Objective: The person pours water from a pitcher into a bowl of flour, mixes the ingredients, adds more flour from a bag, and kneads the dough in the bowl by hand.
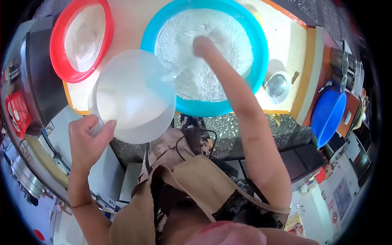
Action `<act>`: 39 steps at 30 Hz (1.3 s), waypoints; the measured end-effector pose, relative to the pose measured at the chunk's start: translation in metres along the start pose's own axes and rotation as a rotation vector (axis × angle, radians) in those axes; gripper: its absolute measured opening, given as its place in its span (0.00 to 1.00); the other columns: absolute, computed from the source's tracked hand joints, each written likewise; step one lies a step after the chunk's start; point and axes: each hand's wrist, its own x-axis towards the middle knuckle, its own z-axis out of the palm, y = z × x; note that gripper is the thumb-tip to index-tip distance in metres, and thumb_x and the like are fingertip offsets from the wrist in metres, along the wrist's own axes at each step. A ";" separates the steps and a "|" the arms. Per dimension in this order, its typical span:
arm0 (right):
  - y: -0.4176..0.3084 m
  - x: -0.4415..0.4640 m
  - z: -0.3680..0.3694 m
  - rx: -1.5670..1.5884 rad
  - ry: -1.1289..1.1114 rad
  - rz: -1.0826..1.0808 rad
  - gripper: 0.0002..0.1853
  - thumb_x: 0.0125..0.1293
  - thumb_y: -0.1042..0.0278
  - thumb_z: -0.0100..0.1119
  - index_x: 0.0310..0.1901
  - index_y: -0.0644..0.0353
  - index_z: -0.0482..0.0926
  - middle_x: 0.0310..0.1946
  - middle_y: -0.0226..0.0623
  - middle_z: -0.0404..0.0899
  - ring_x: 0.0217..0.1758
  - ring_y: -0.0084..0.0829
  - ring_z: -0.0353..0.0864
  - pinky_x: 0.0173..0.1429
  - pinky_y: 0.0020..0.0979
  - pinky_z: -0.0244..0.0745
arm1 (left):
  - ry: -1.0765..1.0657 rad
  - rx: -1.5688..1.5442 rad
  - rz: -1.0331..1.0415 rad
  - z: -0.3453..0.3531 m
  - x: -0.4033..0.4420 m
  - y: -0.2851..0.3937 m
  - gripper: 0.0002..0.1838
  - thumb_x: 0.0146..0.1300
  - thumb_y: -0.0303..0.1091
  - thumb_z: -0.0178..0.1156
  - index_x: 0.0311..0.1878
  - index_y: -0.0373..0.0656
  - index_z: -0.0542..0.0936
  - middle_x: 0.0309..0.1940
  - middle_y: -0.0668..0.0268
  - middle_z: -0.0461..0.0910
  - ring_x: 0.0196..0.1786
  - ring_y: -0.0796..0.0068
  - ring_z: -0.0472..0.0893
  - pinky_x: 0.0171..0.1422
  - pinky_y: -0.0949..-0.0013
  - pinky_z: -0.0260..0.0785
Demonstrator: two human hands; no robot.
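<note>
My left hand [92, 139] grips the near edge of a translucent plastic jug [139, 69], thumb on one side and fingers round the other. The jug is tilted to the right, and clear liquid [176, 73] runs from its lip. Below that, a large turquoise basin [204, 108] holds white flour [179, 45]. My right hand [202, 45] reaches into the basin, knuckles up, at the flour's surface. Its fingers point down and are hidden, so their grip does not show.
A red basin [111, 34] with pale powder stands at the left of the table [126, 20]. A small white bowl [287, 90] with a metal dish inside sits right of the turquoise basin. Farther right is a blue bowl [330, 116]; a red basket [18, 112] is far left.
</note>
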 end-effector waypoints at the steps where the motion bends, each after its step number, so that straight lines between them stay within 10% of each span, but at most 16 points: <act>1: -0.009 -0.001 0.017 0.098 0.131 -0.112 0.09 0.45 0.69 0.53 0.30 0.58 0.78 0.34 0.44 0.76 0.41 0.40 0.75 0.44 0.37 0.71 | 0.001 0.004 -0.008 0.000 0.001 0.004 0.19 0.45 0.29 0.61 0.12 0.34 0.60 0.07 0.65 0.63 0.16 0.86 0.61 0.18 0.76 0.54; 2: -0.007 -0.015 0.048 0.455 0.435 -0.308 0.08 0.47 0.71 0.52 0.30 0.60 0.78 0.35 0.44 0.75 0.44 0.39 0.74 0.45 0.36 0.70 | -0.015 0.010 -0.035 -0.001 0.001 0.008 0.20 0.45 0.30 0.61 0.12 0.34 0.60 0.07 0.65 0.63 0.16 0.86 0.61 0.18 0.76 0.54; 3: -0.023 -0.030 0.029 0.135 -0.004 -0.250 0.14 0.46 0.71 0.56 0.38 0.57 0.76 0.40 0.42 0.74 0.49 0.38 0.72 0.51 0.35 0.68 | -0.031 0.012 -0.058 -0.001 0.002 0.010 0.20 0.46 0.30 0.61 0.12 0.34 0.60 0.07 0.65 0.63 0.16 0.86 0.61 0.18 0.76 0.54; 8: 0.030 -0.077 0.029 0.104 0.103 -0.168 0.26 0.40 0.63 0.63 0.45 0.58 0.73 0.50 0.42 0.69 0.55 0.42 0.66 0.55 0.38 0.65 | -0.023 0.034 -0.037 -0.001 0.007 0.008 0.21 0.45 0.31 0.61 0.11 0.34 0.59 0.06 0.65 0.59 0.15 0.84 0.57 0.17 0.73 0.51; 12: 0.042 -0.003 0.001 0.098 -0.094 0.108 0.20 0.43 0.56 0.56 0.39 0.55 0.78 0.41 0.41 0.76 0.48 0.36 0.73 0.49 0.36 0.69 | -0.017 0.080 0.010 0.002 0.006 0.002 0.19 0.46 0.31 0.59 0.13 0.35 0.59 0.09 0.71 0.54 0.17 0.86 0.54 0.18 0.74 0.46; 20: -0.064 -0.013 0.028 -0.271 0.304 -0.494 0.09 0.45 0.66 0.56 0.28 0.60 0.79 0.34 0.41 0.77 0.42 0.38 0.75 0.48 0.36 0.70 | -0.007 0.076 -0.034 0.003 0.008 0.011 0.20 0.46 0.33 0.59 0.12 0.34 0.60 0.08 0.67 0.54 0.16 0.83 0.54 0.17 0.72 0.48; 22: -0.065 -0.038 0.038 -0.187 0.036 -0.513 0.08 0.47 0.70 0.54 0.30 0.58 0.80 0.34 0.36 0.77 0.47 0.38 0.71 0.52 0.41 0.66 | -0.021 0.066 -0.055 0.001 0.008 0.011 0.20 0.47 0.34 0.58 0.13 0.34 0.59 0.10 0.69 0.52 0.17 0.85 0.54 0.18 0.73 0.46; 26: -0.019 -0.091 0.071 -0.332 0.266 -0.396 0.10 0.46 0.63 0.56 0.30 0.56 0.80 0.52 0.44 0.66 0.59 0.44 0.59 0.61 0.53 0.53 | -0.022 0.147 -0.019 -0.001 0.012 0.010 0.20 0.47 0.34 0.58 0.13 0.33 0.59 0.10 0.68 0.51 0.16 0.85 0.53 0.18 0.72 0.46; 30: 0.030 -0.099 0.047 -0.378 0.031 -0.381 0.27 0.43 0.50 0.63 0.44 0.59 0.75 0.57 0.41 0.59 0.62 0.46 0.54 0.57 0.51 0.61 | -0.012 0.147 0.017 -0.001 0.013 0.010 0.20 0.46 0.33 0.58 0.13 0.33 0.60 0.09 0.67 0.51 0.16 0.84 0.53 0.17 0.72 0.46; 32: 0.056 -0.074 0.034 -0.167 -0.121 -0.159 0.41 0.29 0.42 0.69 0.47 0.57 0.70 0.46 0.42 0.72 0.51 0.43 0.70 0.53 0.42 0.66 | -0.023 0.168 0.026 -0.002 0.014 0.010 0.19 0.46 0.33 0.58 0.13 0.33 0.60 0.09 0.66 0.51 0.16 0.84 0.53 0.17 0.72 0.47; 34: 0.101 -0.019 0.087 0.122 0.152 -0.030 0.21 0.54 0.52 0.51 0.41 0.62 0.72 0.37 0.45 0.75 0.41 0.42 0.75 0.45 0.41 0.70 | -0.033 0.187 0.037 -0.001 0.014 0.010 0.19 0.46 0.33 0.58 0.13 0.32 0.60 0.09 0.66 0.52 0.16 0.84 0.53 0.17 0.71 0.47; 37: 0.059 -0.016 0.030 0.100 0.340 0.095 0.16 0.58 0.57 0.42 0.34 0.61 0.74 0.34 0.44 0.76 0.39 0.42 0.76 0.41 0.41 0.70 | -0.021 0.177 0.032 0.000 0.016 0.010 0.19 0.46 0.33 0.58 0.13 0.32 0.60 0.09 0.66 0.52 0.16 0.84 0.54 0.17 0.71 0.48; 39: 0.043 -0.005 0.009 -0.241 -0.146 -0.131 0.21 0.58 0.54 0.40 0.44 0.63 0.71 0.44 0.48 0.73 0.49 0.43 0.72 0.58 0.40 0.60 | -0.018 0.192 0.045 -0.002 0.017 0.009 0.19 0.46 0.32 0.58 0.13 0.32 0.60 0.09 0.65 0.53 0.16 0.84 0.54 0.18 0.71 0.48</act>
